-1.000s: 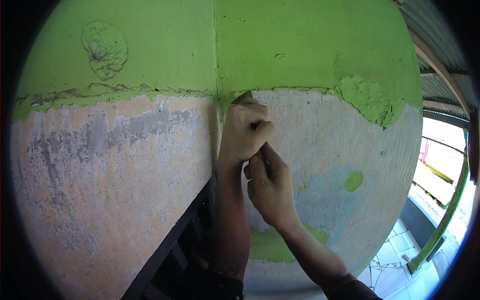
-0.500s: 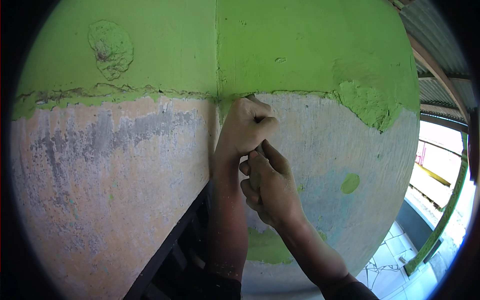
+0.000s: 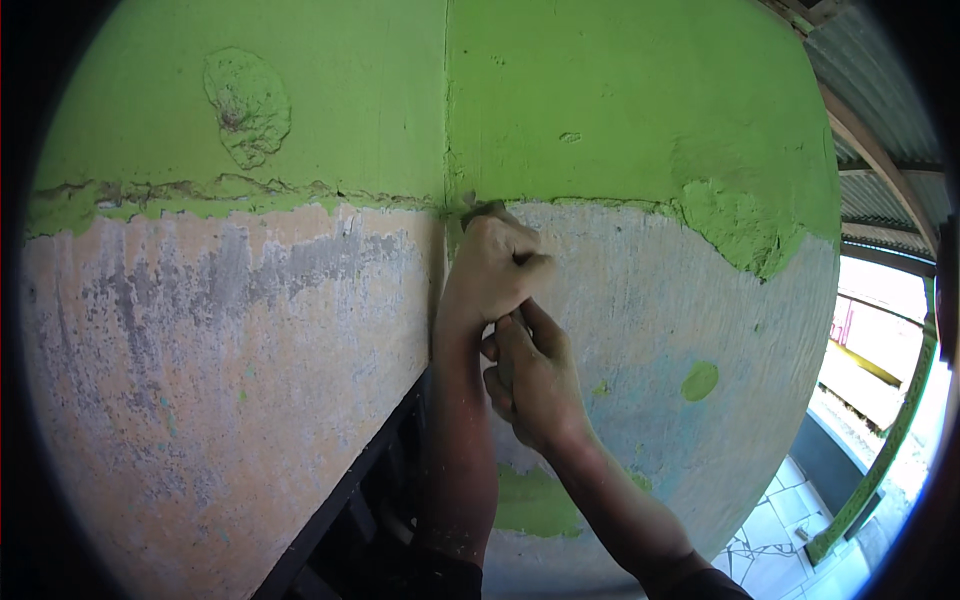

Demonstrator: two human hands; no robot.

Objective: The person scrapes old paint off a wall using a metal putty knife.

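Both my hands are raised together against the wall, just right of an inner corner. My left hand is closed, fingers curled away from view, close under the ragged edge of the green paint. Past its knuckles a small grey tip of a scraper shows at the corner crack; most of the tool is hidden. Directly below, my right hand is wrapped round the lower end of the same scraper, thumb upward, touching the left wrist area. Dust specks lie on both forearms.
Left of the corner, the wall is scraped to pinkish plaster below the green. A dark slanting frame stands beneath it. At right are a green post, white floor tiles and a corrugated roof.
The view has shifted slightly, moving the wall right and down in the picture. Both hands, still closed, have moved a little left toward the corner, and the scraper's tip now shows there.
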